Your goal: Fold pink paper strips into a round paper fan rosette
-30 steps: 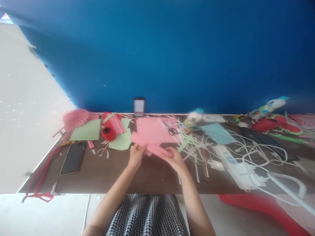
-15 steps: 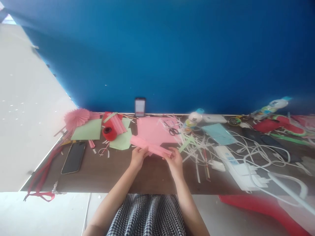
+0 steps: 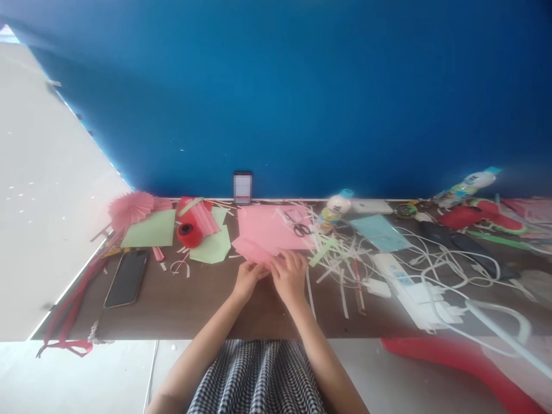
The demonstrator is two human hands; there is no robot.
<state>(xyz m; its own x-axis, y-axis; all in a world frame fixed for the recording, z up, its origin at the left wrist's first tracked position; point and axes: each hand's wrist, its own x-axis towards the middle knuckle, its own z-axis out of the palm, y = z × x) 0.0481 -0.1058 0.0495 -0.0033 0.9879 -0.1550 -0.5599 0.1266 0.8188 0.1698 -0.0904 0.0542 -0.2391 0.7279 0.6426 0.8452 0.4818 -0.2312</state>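
A folded pink paper strip (image 3: pixel 254 250) lies on the brown table (image 3: pixel 185 299) just in front of a flat pink sheet (image 3: pixel 269 225). My left hand (image 3: pixel 246 276) pinches its near edge with closed fingers. My right hand (image 3: pixel 290 275) sits close beside it, fingers curled down onto the same pink paper. The two hands nearly touch. Black-handled scissors (image 3: pixel 301 228) rest on the pink sheet behind them.
A black phone (image 3: pixel 127 277), red tape roll (image 3: pixel 188 233), green sheets (image 3: pixel 153 230) and pink paper fans (image 3: pixel 131 207) lie at left. Paper strips (image 3: pixel 340 259), a glue bottle (image 3: pixel 337 205), a power strip (image 3: pixel 403 284) and white cables (image 3: pixel 466 270) crowd the right. A small phone (image 3: pixel 242 187) leans on the blue wall.
My right hand has moved left toward my left hand. The long pink strip that stretched between them is now bunched shorter under both hands.
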